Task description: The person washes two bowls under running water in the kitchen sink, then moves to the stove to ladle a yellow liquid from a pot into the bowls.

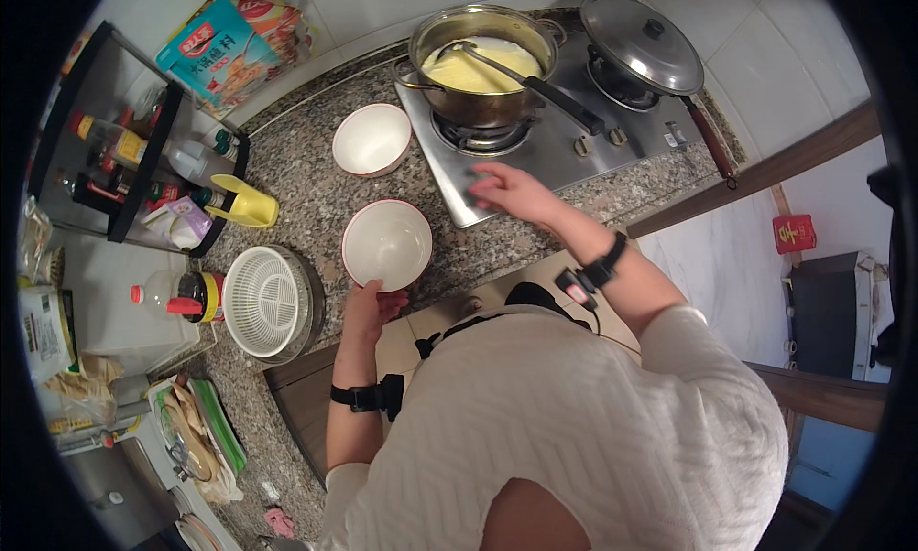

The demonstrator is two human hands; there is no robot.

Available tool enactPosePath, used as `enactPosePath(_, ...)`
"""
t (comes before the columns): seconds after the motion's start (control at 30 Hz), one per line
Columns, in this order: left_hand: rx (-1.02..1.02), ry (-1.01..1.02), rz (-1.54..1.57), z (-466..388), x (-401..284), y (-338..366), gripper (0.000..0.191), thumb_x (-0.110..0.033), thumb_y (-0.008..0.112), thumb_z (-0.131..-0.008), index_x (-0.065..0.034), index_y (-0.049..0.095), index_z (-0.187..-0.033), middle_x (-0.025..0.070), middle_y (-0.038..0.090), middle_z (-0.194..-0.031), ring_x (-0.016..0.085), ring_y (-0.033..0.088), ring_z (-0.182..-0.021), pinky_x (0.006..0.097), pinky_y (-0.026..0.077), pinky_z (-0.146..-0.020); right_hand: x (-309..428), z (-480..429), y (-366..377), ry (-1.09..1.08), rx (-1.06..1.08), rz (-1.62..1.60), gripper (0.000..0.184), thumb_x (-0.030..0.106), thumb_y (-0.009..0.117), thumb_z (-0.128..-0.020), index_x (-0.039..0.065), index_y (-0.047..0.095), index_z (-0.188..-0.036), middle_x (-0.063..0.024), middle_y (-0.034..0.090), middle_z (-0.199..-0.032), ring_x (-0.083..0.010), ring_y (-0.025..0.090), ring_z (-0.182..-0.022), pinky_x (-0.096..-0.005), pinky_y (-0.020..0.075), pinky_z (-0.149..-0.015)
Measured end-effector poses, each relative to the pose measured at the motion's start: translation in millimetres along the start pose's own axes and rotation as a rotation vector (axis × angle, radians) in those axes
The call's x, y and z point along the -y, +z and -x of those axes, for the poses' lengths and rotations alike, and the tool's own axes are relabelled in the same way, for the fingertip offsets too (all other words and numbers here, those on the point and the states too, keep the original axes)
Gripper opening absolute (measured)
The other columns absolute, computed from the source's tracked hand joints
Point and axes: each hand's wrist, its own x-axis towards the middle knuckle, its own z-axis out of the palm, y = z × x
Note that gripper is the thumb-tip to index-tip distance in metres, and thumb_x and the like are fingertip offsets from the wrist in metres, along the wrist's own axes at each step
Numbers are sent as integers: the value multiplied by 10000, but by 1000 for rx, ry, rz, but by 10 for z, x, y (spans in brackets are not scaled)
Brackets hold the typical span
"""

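Observation:
My left hand (370,311) grips the near rim of a white bowl with a red edge (388,239), thumb inside it. The inside of this bowl shows no food. A second white bowl (372,139) sits on the granite counter just beyond it. My right hand (508,192) hovers over the front left of the steel gas stove, holding nothing, fingers spread. Behind it a two-handled steel pot (473,106) stands on the left burner with pale yellow food (482,65) inside. A ladle (531,83) rests in the pot, its black handle leaning out over the rim.
A lidded pan (642,42) sits on the right burner, its wooden handle sticking out over the counter edge. Left of me are a white plastic colander (262,300) in a steel bowl, a yellow plastic holder (247,202), and a rack (143,142) of bottles. Seasoning packets (219,53) hang on the wall.

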Motion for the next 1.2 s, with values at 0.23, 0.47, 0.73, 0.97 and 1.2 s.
enactPosePath(0.23, -7, -20, -3, -114, -84, 247, 344, -286, 481, -954, 1, 558, -1127, 140, 684, -848, 214, 666, -690, 293, 509, -561, 680, 816, -895, -348, -532, 532, 413, 59, 689, -825, 51, 522, -1203, -12, 610, -763, -111, 591, -705, -278, 504, -705)
enactPosePath(0.47, -12, -127, 89, 74, -122, 355, 545, -512, 394, -991, -69, 430, -1307, 139, 697, -877, 195, 682, -680, 244, 512, -502, 1524, 436, -1132, -889, -170, 1276, 449, 198, 734, -761, 231, 627, -1196, -42, 555, -908, -251, 593, -793, -356, 516, -684)
enactPosePath(0.73, -192, 64, 21, 386, 33, 601, 506, -367, 504, -988, -122, 354, -1404, 83, 670, -864, 142, 662, -682, 234, 511, -510, 2134, 66, -1471, -855, -313, 1011, 212, 218, 648, -845, 67, 659, -994, -85, 643, -757, -173, 638, -658, -308, 515, -624)
enactPosePath(0.97, -260, 120, -112, 391, 94, 778, 519, -226, 545, -979, -91, 325, -1429, 67, 668, -889, 124, 660, -729, 223, 499, -568, 2351, 36, -1835, -276, -320, 374, 254, 260, 513, -909, 58, 664, -939, -22, 576, -604, -104, 568, -472, -213, 420, -453)
enactPosePath(1.2, -300, 136, -83, 461, 178, 794, 574, -200, 548, -976, -77, 273, -1466, 67, 665, -902, 122, 656, -749, 237, 497, -590, 2442, 103, -1885, -311, -318, 252, 266, 265, 537, -912, 48, 683, -962, -32, 598, -636, -113, 598, -532, -213, 443, -499)
